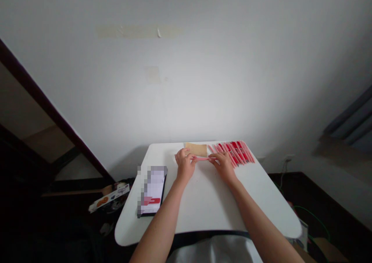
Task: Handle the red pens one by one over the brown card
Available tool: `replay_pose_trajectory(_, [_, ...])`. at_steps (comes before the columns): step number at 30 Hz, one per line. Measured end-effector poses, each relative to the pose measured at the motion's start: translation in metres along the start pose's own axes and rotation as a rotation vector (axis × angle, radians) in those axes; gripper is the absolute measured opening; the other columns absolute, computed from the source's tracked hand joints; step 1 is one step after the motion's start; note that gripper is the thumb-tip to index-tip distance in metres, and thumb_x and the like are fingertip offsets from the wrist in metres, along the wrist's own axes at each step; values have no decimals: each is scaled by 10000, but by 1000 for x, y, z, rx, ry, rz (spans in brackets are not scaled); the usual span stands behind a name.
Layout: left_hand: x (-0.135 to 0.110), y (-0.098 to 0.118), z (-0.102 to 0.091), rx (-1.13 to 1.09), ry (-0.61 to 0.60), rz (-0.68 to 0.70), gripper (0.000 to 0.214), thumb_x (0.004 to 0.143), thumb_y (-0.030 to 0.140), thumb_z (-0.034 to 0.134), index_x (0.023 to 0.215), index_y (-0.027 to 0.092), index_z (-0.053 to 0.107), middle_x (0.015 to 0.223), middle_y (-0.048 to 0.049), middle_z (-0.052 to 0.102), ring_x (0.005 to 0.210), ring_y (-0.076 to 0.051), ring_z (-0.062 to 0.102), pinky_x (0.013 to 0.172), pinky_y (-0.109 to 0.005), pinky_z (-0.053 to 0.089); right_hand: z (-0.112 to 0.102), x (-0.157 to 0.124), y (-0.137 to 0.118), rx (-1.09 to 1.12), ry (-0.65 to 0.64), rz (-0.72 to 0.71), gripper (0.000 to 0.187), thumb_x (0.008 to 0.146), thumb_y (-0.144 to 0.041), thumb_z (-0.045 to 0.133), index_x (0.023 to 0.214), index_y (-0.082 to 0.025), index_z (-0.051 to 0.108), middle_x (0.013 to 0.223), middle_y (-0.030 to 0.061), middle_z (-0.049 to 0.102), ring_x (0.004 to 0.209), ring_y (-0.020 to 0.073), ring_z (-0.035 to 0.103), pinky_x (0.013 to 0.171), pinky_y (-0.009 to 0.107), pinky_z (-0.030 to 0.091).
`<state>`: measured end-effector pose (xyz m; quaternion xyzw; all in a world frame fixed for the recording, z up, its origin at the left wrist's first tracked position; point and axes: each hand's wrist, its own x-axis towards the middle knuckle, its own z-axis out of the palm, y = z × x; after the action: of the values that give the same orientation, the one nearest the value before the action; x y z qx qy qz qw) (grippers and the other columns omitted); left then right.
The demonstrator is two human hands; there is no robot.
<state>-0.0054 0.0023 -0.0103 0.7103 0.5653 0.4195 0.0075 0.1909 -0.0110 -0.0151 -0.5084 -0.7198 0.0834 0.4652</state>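
A pink pen [202, 158] lies level between my two hands above the white table [203, 201]. My left hand [185, 163] pinches its left end with closed fingers. My right hand [223, 164] grips its right end, fingers curled. Just right of my right hand, a row of several red and pink pens [235, 151] lies side by side at the table's far edge. A tan cardboard piece [197, 149] rests behind my hands, near the wall.
A phone [153, 190] with a lit screen lies on the table's left side. On the dark floor to the left sits a small printed box [109, 198]. Cables [305, 210] trail on the floor at the right. A white wall stands right behind the table.
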Motion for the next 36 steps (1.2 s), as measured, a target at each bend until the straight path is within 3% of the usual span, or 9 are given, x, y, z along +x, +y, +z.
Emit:
replay_pose_trajectory(10, [1, 3, -4, -22, -27, 28, 129, 771, 394, 690, 779, 273, 734, 1184, -61, 545, 1182, -246, 461, 1049, -468, 343, -4, 6, -9, 529, 125, 197, 329, 680, -519, 752, 818, -228, 685, 943, 53, 680, 924, 228, 595, 874, 405, 454])
replay_pose_trajectory(14, [0, 5, -4, -60, -44, 63, 119, 748, 403, 714, 765, 288, 741, 1176, -48, 549, 1182, -241, 460, 1053, -457, 345, -3, 7, -14, 744, 45, 236, 285, 707, -487, 744, 734, -213, 673, 931, 50, 677, 920, 207, 601, 861, 370, 465])
replay_pose_trajectory(17, [-1, 9, -7, -88, -81, 74, 102, 733, 391, 731, 764, 295, 744, 1163, -42, 562, 1187, -237, 460, 1059, -454, 341, -2, 6, -17, 901, 22, 273, 261, 730, -467, 737, 792, -220, 678, 934, 35, 667, 927, 187, 593, 880, 360, 468])
replay_pose_trajectory(22, [-2, 15, -10, -137, -164, 63, 72, 739, 342, 732, 780, 283, 735, 1184, -40, 589, 1195, -230, 481, 1083, -485, 314, -2, 5, -19, 1279, -50, 449, 235, 770, -435, 718, 862, -241, 623, 990, 26, 669, 986, 196, 604, 886, 423, 495])
replay_pose_trajectory(29, [-1, 9, -8, -107, -222, 22, 78, 790, 312, 675, 832, 253, 705, 1148, -41, 640, 1165, -213, 521, 1073, -470, 318, -15, 8, -17, 1649, -14, 532, 146, 827, -366, 669, 875, -284, 558, 764, -64, 579, 716, 111, 559, 834, 402, 518])
replay_pose_trajectory(34, [-1, 3, -10, -17, -268, 37, 119, 769, 250, 684, 886, 229, 687, 1040, -44, 681, 1077, -203, 570, 1016, -412, 374, -23, 7, -14, 1794, -49, 564, 366, 846, -597, 524, 745, -245, 502, 706, -35, 529, 652, 134, 514, 721, 365, 509])
replay_pose_trajectory(36, [-2, 2, -11, 10, -286, 49, 132, 749, 250, 703, 879, 228, 690, 1056, -45, 679, 1087, -204, 568, 1006, -396, 382, -23, 7, -13, 1781, -42, 554, 407, 849, -607, 491, 687, -235, 460, 678, -30, 508, 629, 135, 492, 692, 353, 495])
